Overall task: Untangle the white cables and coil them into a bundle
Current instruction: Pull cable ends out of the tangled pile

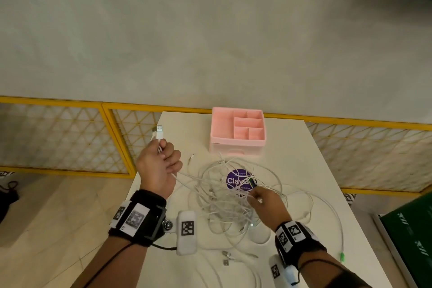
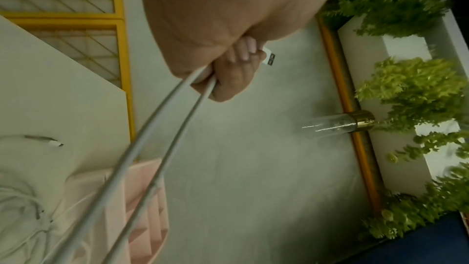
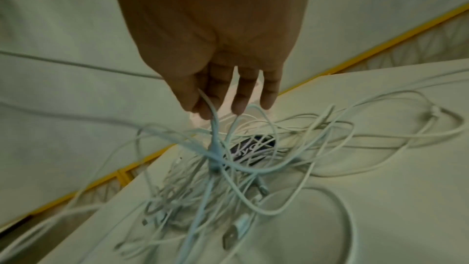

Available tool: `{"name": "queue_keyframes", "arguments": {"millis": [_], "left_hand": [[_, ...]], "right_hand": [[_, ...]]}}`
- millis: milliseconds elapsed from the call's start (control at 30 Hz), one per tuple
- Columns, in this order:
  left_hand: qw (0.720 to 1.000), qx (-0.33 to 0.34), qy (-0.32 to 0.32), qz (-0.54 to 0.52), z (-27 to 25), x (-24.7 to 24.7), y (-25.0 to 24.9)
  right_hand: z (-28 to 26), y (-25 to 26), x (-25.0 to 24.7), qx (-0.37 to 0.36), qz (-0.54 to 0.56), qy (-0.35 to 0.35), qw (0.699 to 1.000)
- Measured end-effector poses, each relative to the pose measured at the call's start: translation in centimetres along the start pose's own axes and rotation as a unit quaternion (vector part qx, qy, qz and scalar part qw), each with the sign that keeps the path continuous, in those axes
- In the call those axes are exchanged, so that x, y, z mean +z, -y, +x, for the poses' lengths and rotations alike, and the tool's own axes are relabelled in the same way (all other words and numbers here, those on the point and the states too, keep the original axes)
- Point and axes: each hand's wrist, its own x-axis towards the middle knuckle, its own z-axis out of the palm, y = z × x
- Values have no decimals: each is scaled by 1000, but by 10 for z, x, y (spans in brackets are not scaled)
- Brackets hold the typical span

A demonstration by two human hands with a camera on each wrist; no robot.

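Observation:
A tangle of white cables (image 1: 224,196) lies on the white table (image 1: 304,147), also seen in the right wrist view as white cables (image 3: 253,172). My left hand (image 1: 167,156) is raised at the table's left edge, its fist gripping a white cable. That cable's USB plug (image 1: 159,132) sticks up out of the fist. In the left wrist view, two strands (image 2: 162,127) run down from my left hand (image 2: 228,71) toward the pile. My right hand (image 1: 256,195) reaches into the tangle's right side. Its fingertips (image 3: 203,107) pinch a strand lifted from the heap.
A pink compartment organizer (image 1: 238,128) stands at the table's far edge, behind the cables. A purple round sticker (image 1: 238,180) lies under the tangle. Loose plugs (image 1: 228,257) lie near the front edge. Yellow lattice fencing (image 1: 70,138) runs behind; a green board (image 1: 411,229) sits at the right.

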Motion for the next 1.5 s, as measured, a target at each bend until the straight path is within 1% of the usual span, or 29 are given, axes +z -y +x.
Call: {"name": "queue_keyframes", "arguments": {"millis": [67,100,133,167,233,267,333,433,467,533,567,600,633,667,733,800,900,967,1033,1100,1167,1200,1267,1333,1367,1433,1467,1500], "left_hand": [[1000,6,-1,10,-1,-2,-4],[1000,11,-5,23,-2,-2,-3],[999,14,-11,41,-2,-3,0],[998,15,-18,61,-2,-4,3],[995,11,-31,98,-1,-7,10],[993,5,-38,113,0,-9,14],[989,-6,-56,137,2,-13,22],[983,-17,-75,165,6,-16,33],[980,-21,-78,183,7,-15,36],[969,-32,-78,231,5,-12,44],[965,-38,-74,249,3,-11,49],[962,-43,-67,260,1,-9,53],[962,-48,-59,263,-1,-7,56],[963,-55,-49,260,-4,-4,58],[966,-69,-25,249,-7,2,62],[963,-74,3,259,-8,8,67],[950,-88,49,295,-10,18,70],[944,-100,64,307,-11,21,70],[941,-99,69,315,-10,20,68],[932,-88,83,342,-11,17,69],[924,-67,91,365,-13,16,71],[925,-53,89,366,-14,16,70],[926,-24,96,363,-15,18,67],[923,-4,121,366,-16,23,61],[920,2,139,366,-17,25,58],[917,12,177,358,-20,33,51],[918,19,188,350,-22,37,48],[920,29,194,339,-24,41,43]], "right_hand": [[8,-10,-4,27,-67,-5,997],[13,-8,-8,50,-82,-13,995],[19,-6,-13,66,-67,-24,995],[25,1,-21,74,-30,-37,996],[37,25,-41,65,101,-71,990],[42,38,-52,61,188,-89,976],[48,68,-79,40,333,-119,934],[51,109,-114,-37,430,-170,886],[50,119,-121,-66,456,-175,870],[45,137,-129,-97,520,-153,835],[41,143,-129,-99,554,-131,816],[37,148,-128,-100,577,-107,803],[35,150,-126,-96,573,-97,808],[33,149,-121,-92,552,-91,824],[30,143,-108,-83,491,-71,865],[23,136,-94,-82,442,-19,893],[8,126,-71,-91,366,75,923],[0,118,-54,-93,324,119,934],[-6,111,-42,-80,320,142,933],[-10,106,-36,-73,326,157,930],[-11,104,-35,-69,315,156,934],[-10,103,-36,-66,314,142,936],[-4,102,-38,-41,326,70,942],[6,98,-41,-21,316,5,949],[12,96,-41,-28,289,3,957],[21,93,-36,-70,227,43,970],[24,92,-32,-83,196,58,975],[26,89,-28,-82,160,57,982]]}}
